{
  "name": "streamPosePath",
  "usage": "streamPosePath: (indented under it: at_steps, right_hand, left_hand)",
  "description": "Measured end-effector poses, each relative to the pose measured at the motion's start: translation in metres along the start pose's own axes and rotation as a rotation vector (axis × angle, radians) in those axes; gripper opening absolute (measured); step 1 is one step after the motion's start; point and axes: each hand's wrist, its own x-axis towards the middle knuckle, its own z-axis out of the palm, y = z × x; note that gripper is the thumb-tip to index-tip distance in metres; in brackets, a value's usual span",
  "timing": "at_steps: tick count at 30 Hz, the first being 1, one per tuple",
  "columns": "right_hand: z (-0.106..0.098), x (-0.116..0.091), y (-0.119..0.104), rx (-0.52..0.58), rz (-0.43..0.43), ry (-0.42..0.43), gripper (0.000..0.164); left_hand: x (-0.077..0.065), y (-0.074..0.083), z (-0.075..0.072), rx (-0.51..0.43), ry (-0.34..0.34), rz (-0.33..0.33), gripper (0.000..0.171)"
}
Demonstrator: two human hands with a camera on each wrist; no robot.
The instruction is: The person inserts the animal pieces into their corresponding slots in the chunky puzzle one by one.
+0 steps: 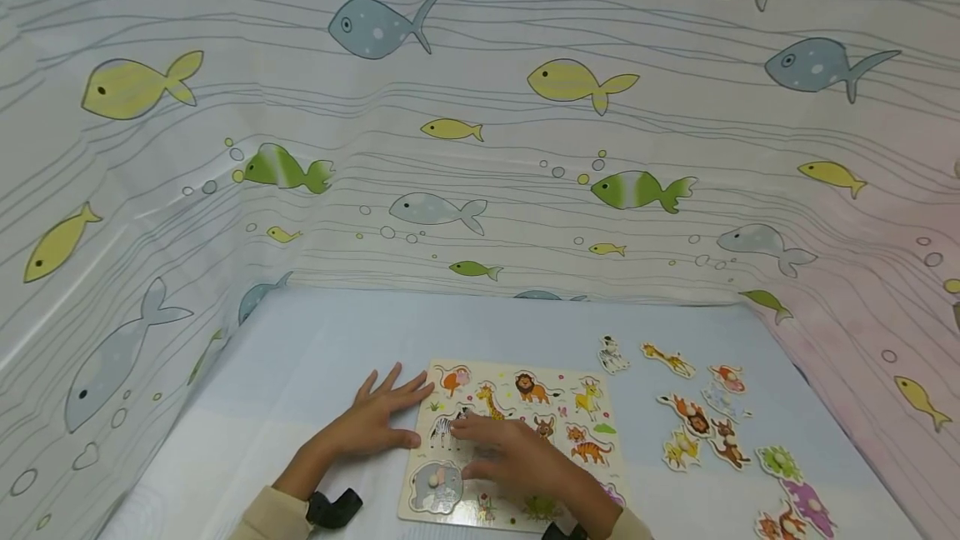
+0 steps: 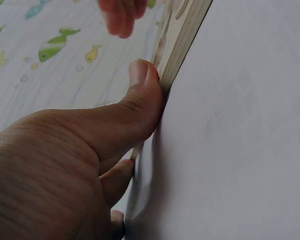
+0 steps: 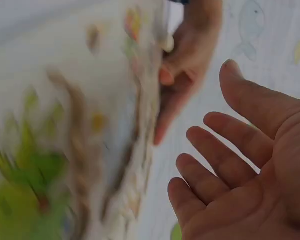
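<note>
A wooden animal puzzle board (image 1: 472,515) lies on the table, printed with a zebra, lion, giraffe, tiger and other animals. My left hand (image 1: 378,417) has its fingers spread and touches the board's left edge. In the left wrist view the thumb (image 2: 142,80) presses against the board's side (image 2: 182,45). Over the middle of the board hovers my right hand (image 1: 517,452), hiding part of the pictures. Its fingers (image 3: 222,155) are loosely extended in the right wrist view and hold nothing. A grey elephant piece (image 1: 437,490) with a knob sits at the board's lower left corner.
Loose animal pieces lie on the table (image 1: 315,357) right of the board: a zebra (image 1: 612,355), a giraffe (image 1: 669,359), a lion (image 1: 692,415), a kangaroo-like piece (image 1: 727,442), a green piece (image 1: 780,462), a purple piece (image 1: 810,507) and others. A fish-patterned curtain (image 1: 495,173) surrounds the table.
</note>
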Motion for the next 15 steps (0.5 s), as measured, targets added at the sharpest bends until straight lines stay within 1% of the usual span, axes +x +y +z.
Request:
streamPosePath:
  at_steps: [1, 4, 8, 10, 15]
  right_hand:
    - [-0.006, -0.001, 0.001, 0.032, 0.02, 0.007, 0.054]
    - [-0.025, -0.006, 0.006, 0.082, 0.057, 0.037, 0.054]
    - [-0.053, -0.016, 0.016, 0.102, 0.081, 0.102, 0.053]
    - [-0.068, -0.023, 0.021, 0.076, 0.089, 0.15, 0.053]
    - [-0.103, -0.044, 0.035, -0.022, 0.18, 0.267, 0.052]
  left_hand:
    - [0.0, 0.001, 0.0, -0.002, 0.001, 0.0, 0.086]
    - [-0.001, 0.002, 0.0, -0.003, 0.003, 0.002, 0.086]
    - [-0.001, 0.001, 0.001, -0.007, 0.004, 0.003, 0.086]
    - [-0.001, 0.0, 0.001, -0.006, 0.005, 0.002, 0.086]
    - [0.0, -0.001, 0.001, -0.004, 0.011, 0.007, 0.085]
